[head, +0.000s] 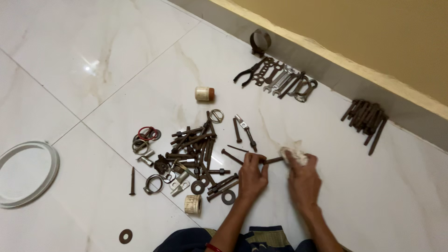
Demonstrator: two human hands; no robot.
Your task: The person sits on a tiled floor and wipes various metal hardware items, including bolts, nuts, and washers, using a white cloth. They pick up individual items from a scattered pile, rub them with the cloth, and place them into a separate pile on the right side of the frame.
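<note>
L hand (pixel 252 173) pinches one end of rusty bolt (pixel 272 160), held just above floor (pixel 364 186). R hand (pixel 303 176) clenched on rag (pixel 292 154) wrapped at bolt's other end. Advise: steady L grip, rub full length w/ rag, keep clear of loose pile (pixel 196 154).

I see my left hand (pixel 252 176) pinching a rusty bolt (pixel 272 160) while my right hand (pixel 303 179) presses a white rag (pixel 292 154) around its far end. A heap of rusty bolts (pixel 196 149) lies just left on the tiled floor (pixel 116 70); spanners (pixel 284 80) sit by the wall.
</note>
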